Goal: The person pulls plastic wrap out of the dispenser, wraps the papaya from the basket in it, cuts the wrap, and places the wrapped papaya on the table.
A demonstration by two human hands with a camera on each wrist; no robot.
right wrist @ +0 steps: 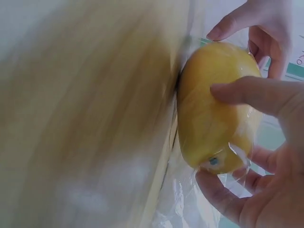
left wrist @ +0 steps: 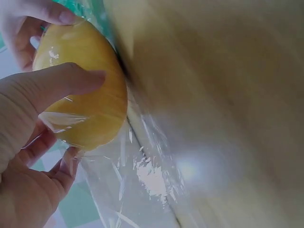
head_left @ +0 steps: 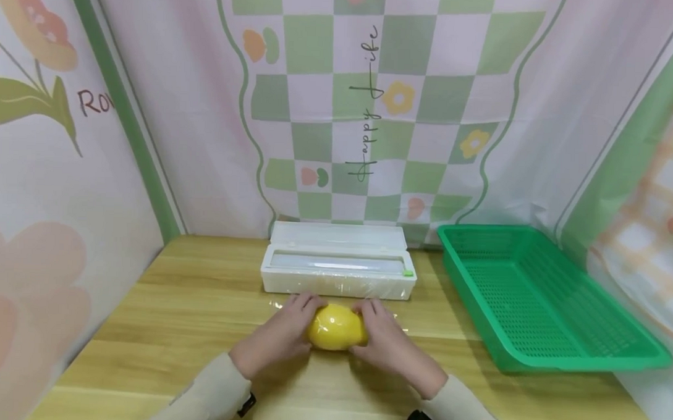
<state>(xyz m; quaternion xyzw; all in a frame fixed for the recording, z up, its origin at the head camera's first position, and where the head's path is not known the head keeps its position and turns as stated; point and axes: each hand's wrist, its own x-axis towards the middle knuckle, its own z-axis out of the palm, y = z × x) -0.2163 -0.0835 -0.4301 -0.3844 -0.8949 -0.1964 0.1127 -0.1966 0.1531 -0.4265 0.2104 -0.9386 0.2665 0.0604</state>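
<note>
A smooth yellow oval fruit [head_left: 336, 327] lies on its side, wrapped in clear cling film [left wrist: 121, 190]. My left hand [head_left: 288, 326] grips its left end; the thumb [left wrist: 83, 81] presses on the skin through the film and the other fingers curl behind. At the other end my right hand [head_left: 384, 335] holds it, thumb [right wrist: 232, 92] on the near side and fingertips under the tip, where the film puckers beside a small dark bluish spot. Loose film spreads out around the fruit. Just beyond stands a white cling film dispenser [head_left: 336, 285] with its lid raised.
A green slider [head_left: 408, 273] sits at the right end of the dispenser's front edge. To the right, a green perforated plastic basket [head_left: 472, 295] stands on the wooden table [head_left: 160, 315]. Patterned curtains [head_left: 206, 106] hang behind and at both sides.
</note>
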